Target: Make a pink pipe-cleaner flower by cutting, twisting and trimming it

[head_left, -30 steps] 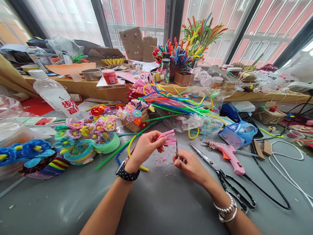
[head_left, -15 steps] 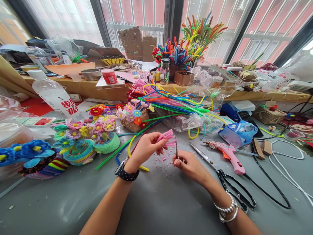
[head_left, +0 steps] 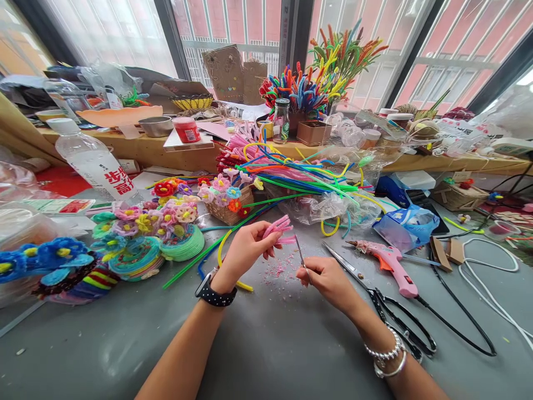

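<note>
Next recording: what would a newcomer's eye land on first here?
The two hands at centre: the left hand pinches a pink pipe-cleaner bundle, the right hand holds small scissors beside it, over pink trimmings on the grey table. Behind them lies a bright heap of pipe cleaners; fuzzy flowers crowd the left, a pink glue gun lies right.

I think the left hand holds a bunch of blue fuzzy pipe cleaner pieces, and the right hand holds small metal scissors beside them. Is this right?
Not quite: the colour is wrong. In the head view, the left hand holds a bunch of pink fuzzy pipe cleaner pieces, not blue ones. The right hand does hold the small metal scissors beside them.
</note>
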Demonstrator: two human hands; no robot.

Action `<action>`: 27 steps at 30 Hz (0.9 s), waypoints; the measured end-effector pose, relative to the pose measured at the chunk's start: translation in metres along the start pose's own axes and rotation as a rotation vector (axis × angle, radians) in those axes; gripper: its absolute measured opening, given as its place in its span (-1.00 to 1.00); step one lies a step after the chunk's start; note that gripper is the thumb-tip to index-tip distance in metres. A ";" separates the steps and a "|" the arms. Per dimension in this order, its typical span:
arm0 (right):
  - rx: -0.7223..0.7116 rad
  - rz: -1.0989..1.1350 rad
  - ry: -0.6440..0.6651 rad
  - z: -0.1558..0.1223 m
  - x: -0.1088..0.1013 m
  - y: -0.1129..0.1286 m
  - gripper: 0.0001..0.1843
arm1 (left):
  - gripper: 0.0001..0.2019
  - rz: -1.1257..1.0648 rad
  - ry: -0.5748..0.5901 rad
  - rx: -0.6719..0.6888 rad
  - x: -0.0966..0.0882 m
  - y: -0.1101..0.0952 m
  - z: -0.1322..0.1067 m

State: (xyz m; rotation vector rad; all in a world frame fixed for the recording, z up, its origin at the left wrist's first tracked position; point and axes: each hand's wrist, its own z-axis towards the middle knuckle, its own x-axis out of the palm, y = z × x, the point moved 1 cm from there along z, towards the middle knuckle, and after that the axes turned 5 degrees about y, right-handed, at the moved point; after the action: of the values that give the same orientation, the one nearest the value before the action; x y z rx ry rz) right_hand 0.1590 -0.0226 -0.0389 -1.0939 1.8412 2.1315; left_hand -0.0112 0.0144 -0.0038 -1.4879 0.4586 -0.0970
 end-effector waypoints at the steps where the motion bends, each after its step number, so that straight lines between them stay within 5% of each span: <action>1: 0.002 0.001 0.000 0.001 0.000 0.000 -0.36 | -0.77 -0.007 -0.011 0.001 0.000 0.000 0.000; 13: -0.105 0.109 0.188 -0.001 0.003 0.003 -0.22 | -0.78 0.010 0.057 0.018 0.002 -0.004 -0.002; 27: -0.063 0.167 0.190 -0.003 -0.001 0.005 -0.24 | -0.77 0.011 0.066 0.012 0.001 -0.006 -0.002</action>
State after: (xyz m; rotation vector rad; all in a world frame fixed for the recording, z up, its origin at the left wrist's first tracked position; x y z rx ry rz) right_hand 0.1581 -0.0260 -0.0347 -1.2367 2.0267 2.2601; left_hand -0.0101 0.0115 0.0021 -1.4731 0.5185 -0.1402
